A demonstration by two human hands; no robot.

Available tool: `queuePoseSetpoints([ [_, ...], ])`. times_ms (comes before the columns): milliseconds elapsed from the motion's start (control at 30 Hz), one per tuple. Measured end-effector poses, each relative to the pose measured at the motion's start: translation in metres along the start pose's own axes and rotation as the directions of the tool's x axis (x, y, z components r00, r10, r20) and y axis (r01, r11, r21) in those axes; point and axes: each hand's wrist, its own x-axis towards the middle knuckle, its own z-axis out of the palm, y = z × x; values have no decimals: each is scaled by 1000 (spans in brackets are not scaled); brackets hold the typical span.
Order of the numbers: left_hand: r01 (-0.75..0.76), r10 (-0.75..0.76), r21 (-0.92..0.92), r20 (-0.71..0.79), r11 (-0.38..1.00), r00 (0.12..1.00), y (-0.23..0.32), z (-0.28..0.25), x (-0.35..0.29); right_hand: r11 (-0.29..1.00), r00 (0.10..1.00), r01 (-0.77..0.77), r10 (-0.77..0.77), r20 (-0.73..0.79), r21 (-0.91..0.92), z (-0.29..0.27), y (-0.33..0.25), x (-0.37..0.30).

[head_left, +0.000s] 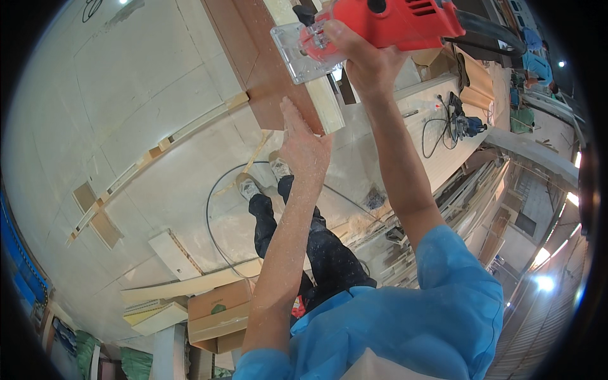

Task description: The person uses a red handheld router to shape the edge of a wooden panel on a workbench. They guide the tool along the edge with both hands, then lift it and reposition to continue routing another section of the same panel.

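Observation:
My right hand (373, 63) is wrapped round a red trim router (399, 22) with a clear plastic base (292, 54). The router is over the pale edge strip of a long brown panel (272, 82), near its close end. Whether the base rests on the strip or hovers just above it, I cannot tell. My left hand (306, 149) lies at the panel's near end, fingers stretched along the brown face and thumb apart by the end edge. The cutting bit is hard to make out.
A black cord (209, 209) curves over the floor by my shoes (248, 188). Thin wood strips (136, 168) lie to the left, a cardboard box (218, 310) lower left. A blue power tool (470, 126) rests on a pale board at right, with stacked offcuts (437, 215) nearby.

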Motion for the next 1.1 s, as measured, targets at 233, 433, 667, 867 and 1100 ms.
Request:
queuePoseSetpoints([
  [233, 69, -65, -47, 84, 997, 994, 6, -7, 2, 999, 999, -1, -1, 37, 50, 4, 1, -3],
  [433, 182, -159, -125, 170, 975, 972, 13, -13, 3, 997, 1000, 11, -13, 17, 73, 10, -1, -3],
  [667, 122, -108, -116, 119, 986, 987, 10, -9, 3, 999, 999, 34, -34, -3, -14, 10, -3, -4],
  [867, 94, -80, -99, 135, 991, 988, 11, -11, 3, 987, 991, 115, -122, -62, -115, -3, 5, 0],
  [1100, 87, -77, -82, 122, 993, 990, 13, -11, 4, 974, 981, 179, -187, -45, -137, -29, 13, 14],
])
